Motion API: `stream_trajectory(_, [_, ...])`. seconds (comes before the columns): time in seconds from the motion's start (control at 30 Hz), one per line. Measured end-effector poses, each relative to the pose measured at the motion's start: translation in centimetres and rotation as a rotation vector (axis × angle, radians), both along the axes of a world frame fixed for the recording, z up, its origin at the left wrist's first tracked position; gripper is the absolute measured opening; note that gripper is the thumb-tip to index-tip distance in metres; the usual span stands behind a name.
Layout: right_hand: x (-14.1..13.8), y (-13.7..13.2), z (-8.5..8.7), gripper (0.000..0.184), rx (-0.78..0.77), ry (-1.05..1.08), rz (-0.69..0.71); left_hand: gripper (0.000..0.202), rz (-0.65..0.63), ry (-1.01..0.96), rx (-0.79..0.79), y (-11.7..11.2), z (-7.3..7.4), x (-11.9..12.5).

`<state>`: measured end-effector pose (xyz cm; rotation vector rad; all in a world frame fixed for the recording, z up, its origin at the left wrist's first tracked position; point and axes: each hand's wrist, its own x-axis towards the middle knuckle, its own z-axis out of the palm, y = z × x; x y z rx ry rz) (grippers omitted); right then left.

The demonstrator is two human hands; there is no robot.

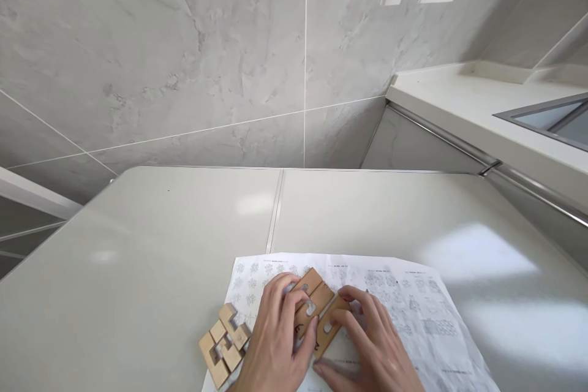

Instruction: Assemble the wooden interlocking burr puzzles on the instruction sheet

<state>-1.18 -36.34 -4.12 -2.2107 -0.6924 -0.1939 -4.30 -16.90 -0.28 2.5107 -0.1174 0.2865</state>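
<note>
My left hand (275, 340) is closed round a pair of flat wooden puzzle pieces (321, 293) lying side by side, with cutouts along their edges and dark marks on them. My right hand (374, 343) grips another wooden puzzle piece (327, 335), its thumb low and its fingers on the upper edge. A narrow gap shows between that piece and the left pair. All of them are over a printed paper sheet (413, 303). The fingers cover part of the wood, so the full shape of each piece is hidden.
Left of my left hand, several notched wooden puzzle pieces (218, 337) lie clustered at the sheet's edge. The pale folding table (184, 245) has a seam (275, 214) across it. Beyond stand a grey tiled wall (206, 61) and, at right, a white counter (459, 95).
</note>
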Motion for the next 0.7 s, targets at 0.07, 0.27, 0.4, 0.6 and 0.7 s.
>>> stream_trajectory(0.07, [-0.3, 0.4, 0.1, 0.038, -0.005, -0.002, -0.033, 0.012, 0.01, 0.002, -0.002, 0.0, 0.0, 0.0])
stream_trajectory(0.27, [0.1, 0.1, 0.5, 0.034, 0.018, -0.008, -0.141, 0.006, -0.005, 0.023, 0.032, 0.0, 0.1, 0.0])
stream_trajectory(0.4, [1.6, -1.9, 0.1, 0.042, -0.023, 0.002, -0.192, 0.004, -0.027, 0.006, 0.043, 0.3, -0.1, 0.0])
stream_trajectory(0.6, [2.6, -2.9, -0.6, 0.048, -0.062, 0.009, -0.242, 0.013, -0.05, -0.025, 0.095, 0.5, -0.4, -0.1])
stream_trajectory(0.7, [2.6, -2.6, -0.5, 0.052, -0.07, -0.011, -0.296, 0.014, -0.014, -0.065, 0.166, 0.4, -0.5, -0.2])
